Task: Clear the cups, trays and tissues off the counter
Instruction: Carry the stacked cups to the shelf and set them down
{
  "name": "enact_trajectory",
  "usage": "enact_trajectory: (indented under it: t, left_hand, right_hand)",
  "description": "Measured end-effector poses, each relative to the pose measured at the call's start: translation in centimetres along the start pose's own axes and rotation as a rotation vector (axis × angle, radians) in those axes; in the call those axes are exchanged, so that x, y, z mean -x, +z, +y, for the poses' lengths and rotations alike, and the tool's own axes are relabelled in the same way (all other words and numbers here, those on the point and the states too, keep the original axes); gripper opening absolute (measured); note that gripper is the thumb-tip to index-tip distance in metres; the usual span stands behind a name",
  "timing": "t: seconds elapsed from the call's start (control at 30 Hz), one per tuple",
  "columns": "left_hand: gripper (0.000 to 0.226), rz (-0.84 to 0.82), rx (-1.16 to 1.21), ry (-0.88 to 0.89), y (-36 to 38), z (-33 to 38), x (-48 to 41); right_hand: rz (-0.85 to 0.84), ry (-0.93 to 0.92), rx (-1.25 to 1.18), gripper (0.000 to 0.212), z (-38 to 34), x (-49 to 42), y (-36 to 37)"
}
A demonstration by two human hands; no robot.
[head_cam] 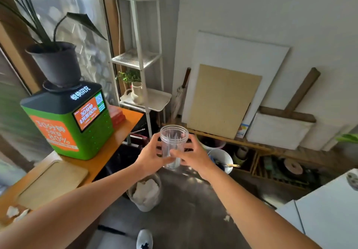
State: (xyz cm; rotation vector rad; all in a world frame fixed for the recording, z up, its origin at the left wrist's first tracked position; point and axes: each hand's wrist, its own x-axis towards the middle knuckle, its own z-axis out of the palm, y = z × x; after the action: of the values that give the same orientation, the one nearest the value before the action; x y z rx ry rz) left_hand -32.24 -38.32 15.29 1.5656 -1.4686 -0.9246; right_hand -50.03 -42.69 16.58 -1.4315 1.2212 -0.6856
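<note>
A clear plastic cup is held upright in mid-air over the floor, right of the orange counter. My left hand grips its left side and my right hand its right side. Below the hands stands a waste bin full of white tissues. On the counter lies a wooden tray, and crumpled tissue scraps sit at its near left corner.
A green charging kiosk with a potted plant on top stands on the counter. A white shelf rack is behind. Boards lean on the wall, with buckets below. A white cabinet is at right.
</note>
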Motion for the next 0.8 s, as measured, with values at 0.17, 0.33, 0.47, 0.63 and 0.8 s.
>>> enact_trajectory:
  t: [0.17, 0.33, 0.47, 0.63, 0.8]
  left_hand:
    - [0.087, -0.044, 0.009, 0.008, -2.2, 0.0, -6.8]
    - [0.085, -0.037, 0.017, 0.012, -6.2, -0.2, -14.2]
    - [0.088, -0.047, 0.002, -0.014, -9.1, -0.8, -19.3]
    - [0.087, -0.074, -0.025, -0.04, -11.1, -2.3, -24.0]
    - [0.088, -0.036, -0.004, -0.059, -11.7, -3.5, -29.0]
  right_hand:
    - [-0.019, 0.02, -0.068, 0.082, -2.4, -6.2, -0.7]
    - [-0.072, 0.016, -0.114, 0.072, -6.0, -14.4, -0.4]
    - [-0.079, 0.02, -0.134, 0.075, -7.5, -20.0, 0.7]
    - [-0.097, 0.029, -0.13, 0.068, -8.0, -25.1, 1.6]
    - [-0.11, 0.022, -0.089, 0.072, -8.5, -30.8, 1.2]
